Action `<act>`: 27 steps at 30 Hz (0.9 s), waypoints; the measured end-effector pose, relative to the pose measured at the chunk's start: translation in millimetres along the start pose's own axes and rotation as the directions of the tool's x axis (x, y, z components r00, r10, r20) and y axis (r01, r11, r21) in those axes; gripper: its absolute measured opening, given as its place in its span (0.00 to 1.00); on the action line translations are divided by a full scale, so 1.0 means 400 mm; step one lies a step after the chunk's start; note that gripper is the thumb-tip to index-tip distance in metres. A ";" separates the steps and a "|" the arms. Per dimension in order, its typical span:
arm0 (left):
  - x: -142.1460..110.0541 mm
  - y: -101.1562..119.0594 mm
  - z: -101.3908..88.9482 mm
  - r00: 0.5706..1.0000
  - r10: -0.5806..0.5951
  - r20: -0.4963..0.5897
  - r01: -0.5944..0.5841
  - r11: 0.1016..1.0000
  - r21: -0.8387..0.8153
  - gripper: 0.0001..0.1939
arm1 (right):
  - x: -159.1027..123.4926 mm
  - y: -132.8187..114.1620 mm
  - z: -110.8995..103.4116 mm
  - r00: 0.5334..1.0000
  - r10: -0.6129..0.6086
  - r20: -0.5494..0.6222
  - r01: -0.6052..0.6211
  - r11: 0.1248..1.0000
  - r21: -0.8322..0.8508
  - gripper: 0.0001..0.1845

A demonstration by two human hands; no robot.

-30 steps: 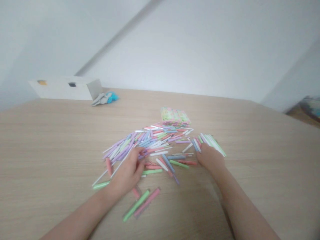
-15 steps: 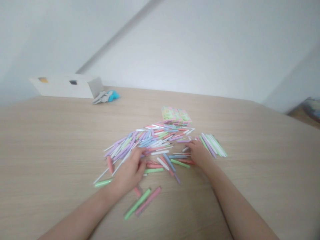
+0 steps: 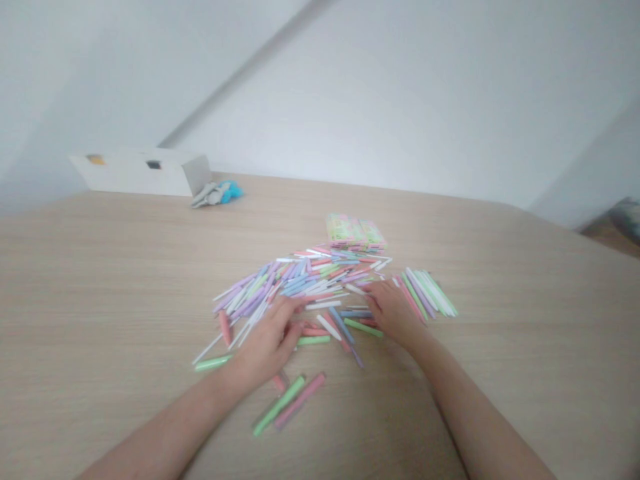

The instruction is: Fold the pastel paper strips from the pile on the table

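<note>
A loose heap of slim pastel sticks [image 3: 305,280] in white, purple, blue, pink and green lies on the table before me; blur hides their exact kind. My left hand [image 3: 275,333] rests at the heap's near left side, thumb and forefinger apart, touching sticks. At the heap's right side, my right hand [image 3: 389,308] has its bent fingers closed at the end of a white stick [image 3: 355,289]. Just right of that hand lies a neat row of sticks [image 3: 431,292]. A green stick [image 3: 279,405] and a pink stick [image 3: 300,400] lie apart, nearer to me.
Behind the heap sit small pink-and-green packs [image 3: 355,232]. A white box [image 3: 135,175] with cut-outs stands at the back left, beside a crumpled grey and blue cloth-like thing [image 3: 219,193]. A white wall rises behind the wooden table [image 3: 520,320].
My right hand has shifted slightly left from the row, uncovering a pink stick at its edge; a white stick now shows at its fingertips. My left hand stays nearly in place.
</note>
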State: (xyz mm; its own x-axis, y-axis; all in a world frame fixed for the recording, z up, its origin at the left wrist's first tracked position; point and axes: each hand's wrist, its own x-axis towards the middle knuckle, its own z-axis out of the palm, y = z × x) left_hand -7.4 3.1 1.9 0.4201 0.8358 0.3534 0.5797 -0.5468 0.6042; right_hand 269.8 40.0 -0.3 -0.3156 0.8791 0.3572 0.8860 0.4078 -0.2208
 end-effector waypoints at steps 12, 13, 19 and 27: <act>0.001 0.006 0.001 0.984 0.134 0.120 -0.114 0.980 -0.162 0.16 | -0.040 -0.196 -0.024 0.967 -0.180 0.179 0.060 0.847 0.527 0.16; 0.003 0.005 0.000 0.985 0.120 0.121 -0.100 0.982 -0.160 0.15 | -0.040 -0.194 -0.022 0.968 -0.172 0.182 0.047 0.839 0.542 0.16; 0.011 -0.002 -0.001 0.997 -0.059 0.059 0.064 0.993 -0.095 0.14 | -0.005 -0.092 -0.026 0.990 0.127 0.061 -0.141 0.886 0.442 0.14; 0.013 -0.003 0.002 0.990 -0.122 0.071 0.127 0.989 -0.069 0.16 | 0.071 0.106 -0.031 0.927 0.374 -0.034 -0.374 0.910 -0.178 0.18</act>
State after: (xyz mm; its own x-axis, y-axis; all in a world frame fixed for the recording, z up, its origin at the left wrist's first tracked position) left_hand -5.3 8.1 2.4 0.3944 0.8908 0.2255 0.5787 -0.4314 0.6921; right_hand 302.4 79.2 11.9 0.0508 0.9589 0.2792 0.9850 -0.0019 -0.1727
